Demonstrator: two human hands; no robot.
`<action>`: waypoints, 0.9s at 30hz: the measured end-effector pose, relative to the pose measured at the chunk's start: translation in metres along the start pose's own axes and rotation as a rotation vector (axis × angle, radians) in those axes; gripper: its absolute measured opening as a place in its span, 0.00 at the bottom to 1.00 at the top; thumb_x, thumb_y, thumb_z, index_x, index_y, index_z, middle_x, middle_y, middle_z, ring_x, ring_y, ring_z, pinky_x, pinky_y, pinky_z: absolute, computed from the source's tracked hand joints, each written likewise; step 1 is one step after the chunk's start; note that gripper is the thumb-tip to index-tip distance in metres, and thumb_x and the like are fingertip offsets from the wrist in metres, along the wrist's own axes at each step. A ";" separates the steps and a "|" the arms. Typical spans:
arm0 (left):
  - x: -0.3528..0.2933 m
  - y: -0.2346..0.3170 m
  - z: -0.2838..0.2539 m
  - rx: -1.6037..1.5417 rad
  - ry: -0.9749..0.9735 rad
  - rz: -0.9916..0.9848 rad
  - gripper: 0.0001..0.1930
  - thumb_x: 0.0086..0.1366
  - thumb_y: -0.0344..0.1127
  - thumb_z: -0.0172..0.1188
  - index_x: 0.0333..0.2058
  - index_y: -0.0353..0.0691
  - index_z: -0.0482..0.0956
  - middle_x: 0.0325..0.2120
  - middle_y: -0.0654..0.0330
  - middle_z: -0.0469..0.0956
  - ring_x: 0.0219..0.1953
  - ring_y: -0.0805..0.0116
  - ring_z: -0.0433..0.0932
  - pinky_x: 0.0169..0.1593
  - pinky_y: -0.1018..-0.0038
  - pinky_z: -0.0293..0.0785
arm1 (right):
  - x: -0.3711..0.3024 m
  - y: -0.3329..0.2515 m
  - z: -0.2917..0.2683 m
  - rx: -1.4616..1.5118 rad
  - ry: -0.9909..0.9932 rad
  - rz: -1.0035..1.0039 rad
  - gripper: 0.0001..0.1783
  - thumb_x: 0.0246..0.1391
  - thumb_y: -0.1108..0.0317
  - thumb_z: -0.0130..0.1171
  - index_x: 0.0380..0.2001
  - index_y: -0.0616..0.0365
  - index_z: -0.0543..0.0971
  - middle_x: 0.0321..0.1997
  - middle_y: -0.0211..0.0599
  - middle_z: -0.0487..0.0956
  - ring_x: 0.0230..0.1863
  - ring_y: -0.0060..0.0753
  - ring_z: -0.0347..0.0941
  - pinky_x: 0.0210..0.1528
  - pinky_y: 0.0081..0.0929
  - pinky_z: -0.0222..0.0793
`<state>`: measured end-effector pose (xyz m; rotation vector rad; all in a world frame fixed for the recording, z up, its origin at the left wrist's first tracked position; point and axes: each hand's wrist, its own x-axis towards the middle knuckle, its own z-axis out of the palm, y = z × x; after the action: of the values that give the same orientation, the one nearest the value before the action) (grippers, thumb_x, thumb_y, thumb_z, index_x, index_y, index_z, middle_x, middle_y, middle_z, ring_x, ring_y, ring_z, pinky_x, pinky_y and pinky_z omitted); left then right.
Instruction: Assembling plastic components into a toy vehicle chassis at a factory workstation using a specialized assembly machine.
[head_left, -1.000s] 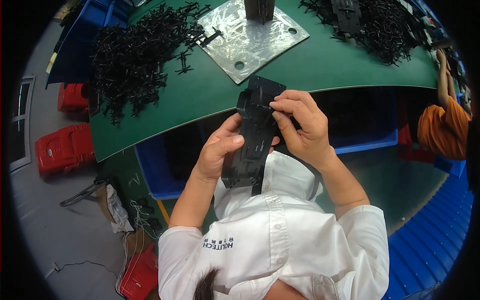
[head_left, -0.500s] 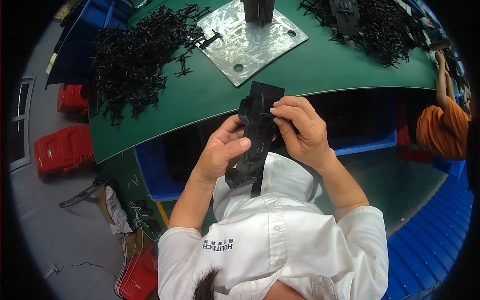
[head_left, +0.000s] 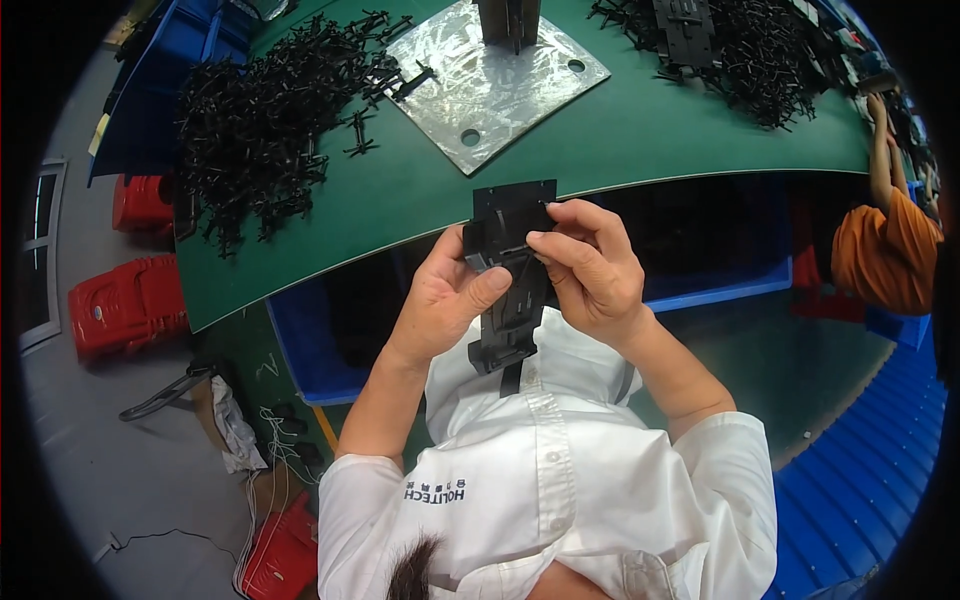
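Note:
In front of my chest, just off the table's near edge, I hold a long black plastic bracket [head_left: 512, 290] with a flat plate at its far end. My left hand [head_left: 440, 300] is closed round its left side, thumb across the front face. The fingers of my right hand [head_left: 595, 265] are bent at its upper right edge, thumb and forefinger pinching a thin dark part [head_left: 515, 250] that lies across the bracket. My fingers hide most of that part. A big heap of small black plastic parts [head_left: 255, 130] lies on the table at the left.
A green table [head_left: 620, 140] carries a square metal plate [head_left: 500, 90] with an upright post [head_left: 510, 22]. More black parts [head_left: 755, 65] are piled at the far right, with flat brackets [head_left: 688, 30]. Red stools [head_left: 130, 305] stand left. A person in orange [head_left: 885, 255] works at right.
The bracket has turned so its front face shows more squarely, its lower end swinging right. My right fingers have shifted slightly left, onto its face.

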<state>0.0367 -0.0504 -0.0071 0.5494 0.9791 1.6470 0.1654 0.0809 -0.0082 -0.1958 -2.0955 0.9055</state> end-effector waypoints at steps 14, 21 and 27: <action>-0.003 0.001 0.007 0.064 0.021 0.016 0.23 0.62 0.29 0.55 0.54 0.34 0.60 0.46 0.58 0.71 0.44 0.74 0.73 0.47 0.77 0.71 | -0.001 -0.001 0.000 0.056 0.040 0.012 0.15 0.40 0.84 0.59 0.36 0.61 0.79 0.44 0.45 0.71 0.35 0.34 0.74 0.36 0.24 0.74; -0.005 -0.002 0.009 0.118 0.031 0.065 0.21 0.62 0.29 0.55 0.53 0.33 0.61 0.45 0.58 0.71 0.45 0.75 0.72 0.48 0.78 0.71 | -0.004 -0.001 0.001 0.020 0.030 0.009 0.12 0.46 0.83 0.59 0.36 0.62 0.78 0.45 0.45 0.72 0.37 0.30 0.73 0.37 0.19 0.72; -0.006 -0.004 0.012 0.165 0.074 0.113 0.20 0.63 0.29 0.54 0.52 0.32 0.60 0.44 0.59 0.71 0.43 0.76 0.72 0.46 0.79 0.71 | -0.002 0.000 0.002 -0.030 0.048 -0.039 0.20 0.39 0.85 0.58 0.40 0.60 0.77 0.43 0.46 0.72 0.36 0.39 0.74 0.35 0.25 0.74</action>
<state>0.0495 -0.0521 -0.0027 0.6690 1.1640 1.7060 0.1653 0.0788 -0.0109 -0.1901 -2.0624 0.8391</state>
